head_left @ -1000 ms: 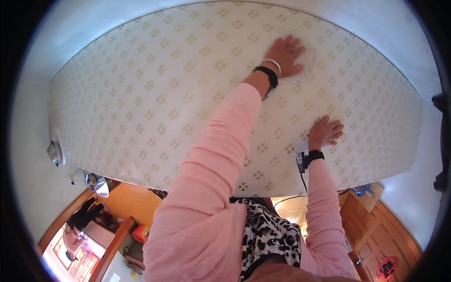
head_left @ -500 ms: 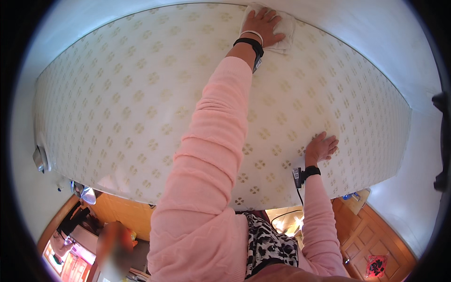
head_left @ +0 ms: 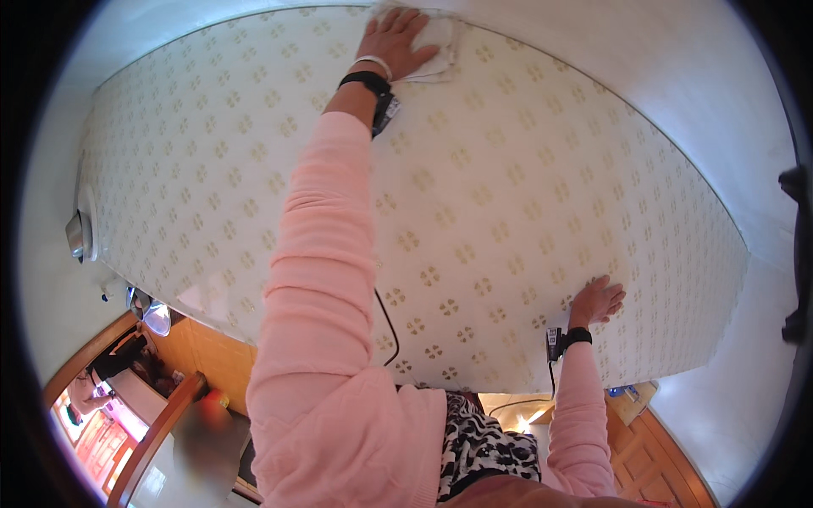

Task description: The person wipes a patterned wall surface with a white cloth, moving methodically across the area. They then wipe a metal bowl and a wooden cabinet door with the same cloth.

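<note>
The cloth (head_left: pixel 439 51) lies at the far edge of the patterned tabletop (head_left: pixel 483 195), with the wall (head_left: pixel 627 51) just beyond. Room to move stretches left and right along that edge and back toward the near side. The left hand (head_left: pixel 394 41) presses flat on the cloth, fingers spread and pointing far, thumb to the right. The cloth's right side runs near to far; its long axis is hidden. The right hand (head_left: pixel 598 300) rests, fingers extended, near the right end.

A silvery vessel (head_left: pixel 76 236) sits far left, a wooden door (head_left: pixel 654 457) lower right.
</note>
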{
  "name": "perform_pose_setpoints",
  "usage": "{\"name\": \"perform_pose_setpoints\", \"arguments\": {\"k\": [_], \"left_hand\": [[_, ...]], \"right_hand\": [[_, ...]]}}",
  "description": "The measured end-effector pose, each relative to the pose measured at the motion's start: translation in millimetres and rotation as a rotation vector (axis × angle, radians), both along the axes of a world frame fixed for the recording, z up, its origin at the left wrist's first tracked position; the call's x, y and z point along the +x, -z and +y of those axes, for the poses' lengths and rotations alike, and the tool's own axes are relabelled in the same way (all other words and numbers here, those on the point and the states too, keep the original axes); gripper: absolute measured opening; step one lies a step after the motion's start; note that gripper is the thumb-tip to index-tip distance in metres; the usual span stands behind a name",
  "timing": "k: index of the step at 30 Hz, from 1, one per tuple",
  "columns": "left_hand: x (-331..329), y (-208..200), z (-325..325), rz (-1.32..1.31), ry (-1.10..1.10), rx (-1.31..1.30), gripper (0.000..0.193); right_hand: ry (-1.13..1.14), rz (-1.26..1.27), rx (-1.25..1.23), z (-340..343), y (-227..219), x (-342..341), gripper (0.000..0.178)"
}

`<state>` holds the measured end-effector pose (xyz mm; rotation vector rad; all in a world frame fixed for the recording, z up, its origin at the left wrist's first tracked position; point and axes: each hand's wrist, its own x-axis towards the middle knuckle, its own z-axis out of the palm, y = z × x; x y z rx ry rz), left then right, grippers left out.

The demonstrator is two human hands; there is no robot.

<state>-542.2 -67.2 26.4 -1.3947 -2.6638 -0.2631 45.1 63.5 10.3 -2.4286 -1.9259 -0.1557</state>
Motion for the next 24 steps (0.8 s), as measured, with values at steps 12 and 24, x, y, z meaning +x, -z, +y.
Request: {"name": "perform_pose_setpoints", "arguments": {"k": [12, 24], "left_hand": [[-149, 41, -182, 0.119, -0.494, -0.054, 0.077], [-107, 30, -370, -0.107, -1.313, -0.007, 0.089]], "right_hand": [[-0.036, 0.004, -0.012, 0, -1, 7, 0.066], [-0.041, 0.036, -0.009, 3, 5, 12, 0.070]]}}
